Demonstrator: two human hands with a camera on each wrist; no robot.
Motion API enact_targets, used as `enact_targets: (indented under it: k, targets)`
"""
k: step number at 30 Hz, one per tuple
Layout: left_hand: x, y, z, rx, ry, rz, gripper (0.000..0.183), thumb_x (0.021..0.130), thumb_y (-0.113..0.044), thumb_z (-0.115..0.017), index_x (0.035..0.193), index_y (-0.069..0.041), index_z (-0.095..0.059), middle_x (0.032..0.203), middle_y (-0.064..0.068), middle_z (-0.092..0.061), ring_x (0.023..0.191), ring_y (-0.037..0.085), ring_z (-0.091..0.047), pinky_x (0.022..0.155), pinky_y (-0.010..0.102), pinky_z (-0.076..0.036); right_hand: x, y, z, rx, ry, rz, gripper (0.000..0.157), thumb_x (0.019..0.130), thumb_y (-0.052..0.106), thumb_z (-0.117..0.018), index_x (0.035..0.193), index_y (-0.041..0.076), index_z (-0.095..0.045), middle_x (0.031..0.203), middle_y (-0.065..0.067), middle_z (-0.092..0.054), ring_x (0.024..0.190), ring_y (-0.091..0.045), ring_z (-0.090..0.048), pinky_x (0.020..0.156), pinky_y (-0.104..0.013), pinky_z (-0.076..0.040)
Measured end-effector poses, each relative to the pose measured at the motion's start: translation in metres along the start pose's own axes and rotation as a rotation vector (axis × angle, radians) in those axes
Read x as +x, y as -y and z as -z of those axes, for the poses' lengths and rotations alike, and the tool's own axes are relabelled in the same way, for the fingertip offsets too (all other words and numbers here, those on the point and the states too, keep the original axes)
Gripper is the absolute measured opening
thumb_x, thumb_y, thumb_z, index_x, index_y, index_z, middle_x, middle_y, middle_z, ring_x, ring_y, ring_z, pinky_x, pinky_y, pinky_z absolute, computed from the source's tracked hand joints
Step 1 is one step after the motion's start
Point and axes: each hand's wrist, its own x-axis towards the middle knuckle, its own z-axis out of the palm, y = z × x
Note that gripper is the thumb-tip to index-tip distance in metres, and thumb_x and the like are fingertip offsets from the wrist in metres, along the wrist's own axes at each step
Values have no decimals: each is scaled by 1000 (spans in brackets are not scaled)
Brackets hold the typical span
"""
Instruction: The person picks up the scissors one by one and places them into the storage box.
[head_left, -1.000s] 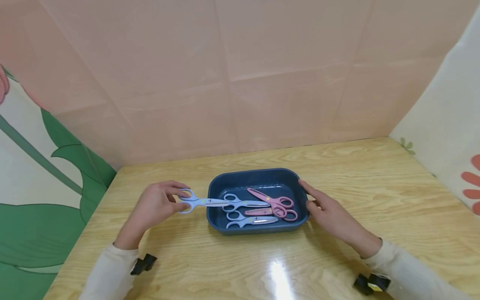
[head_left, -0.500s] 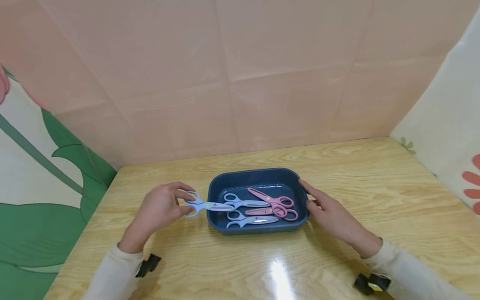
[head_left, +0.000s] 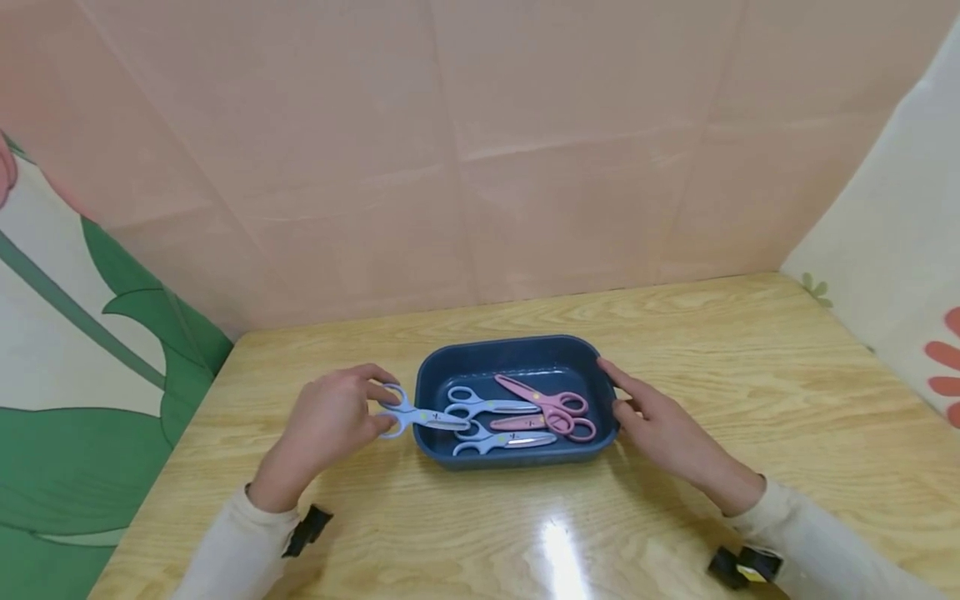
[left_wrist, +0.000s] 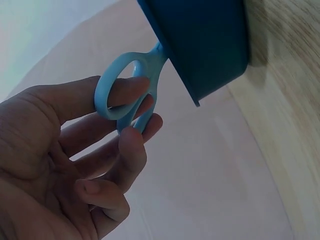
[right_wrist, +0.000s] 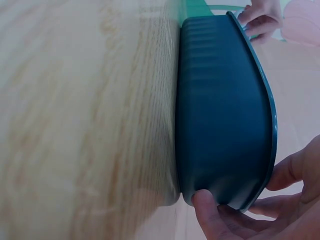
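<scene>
My left hand (head_left: pixel 330 425) holds light blue scissors (head_left: pixel 424 416) by their loops, at the left end of a dark blue bin (head_left: pixel 510 357). The blades reach over the bin's left rim, pointing right. In the left wrist view, fingers pass through the handle loop (left_wrist: pixel 103 90), and the blades are hidden behind the bin wall (left_wrist: pixel 210 45). Inside the bin lie two more light blue scissors (head_left: pixel 498 407) and two pink scissors (head_left: pixel 536 397), partly overlapping. My right hand (head_left: pixel 663 433) grips the bin's right end, with the thumb (right_wrist: pixel 206 212) against its outer side in the right wrist view.
The bin stands on a wood-grain table (head_left: pixel 420 533). A pinkish sheet (head_left: pixel 480 167) rises behind the table, and patterned cloths hang at the left (head_left: pixel 90 333) and right (head_left: pixel 900 208). Each sleeve has a black device (head_left: pixel 307 531) at the wrist.
My left hand has moved a little to the right with the light blue scissors, whose blades now tilt slightly downward over the bin. My right hand and the bin have stayed in place.
</scene>
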Motion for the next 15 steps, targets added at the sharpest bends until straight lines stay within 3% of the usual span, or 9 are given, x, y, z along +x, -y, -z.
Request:
enact_targets:
  k: [6, 15]
  targets:
    - [2, -4, -3, 16, -24, -25, 15, 72, -19, -85, 87, -19, -82, 108, -6, -73, 76, 11, -66, 55, 23, -43, -1, 1, 0, 6, -4, -1, 59, 105, 18, -40, 160, 23, -19, 134, -20, -47, 56, -16, -44, 50, -28, -40]
    - [5, -8, -9, 51, -40, -7, 16, 73, -19, -85, 88, -20, -82, 106, -6, -73, 81, 15, -68, 56, 27, -47, 0, 0, 0, 1, 1, -14, 60, 105, 17, -39, 160, 24, -19, 138, -21, -44, 55, -16, -44, 50, -28, -41]
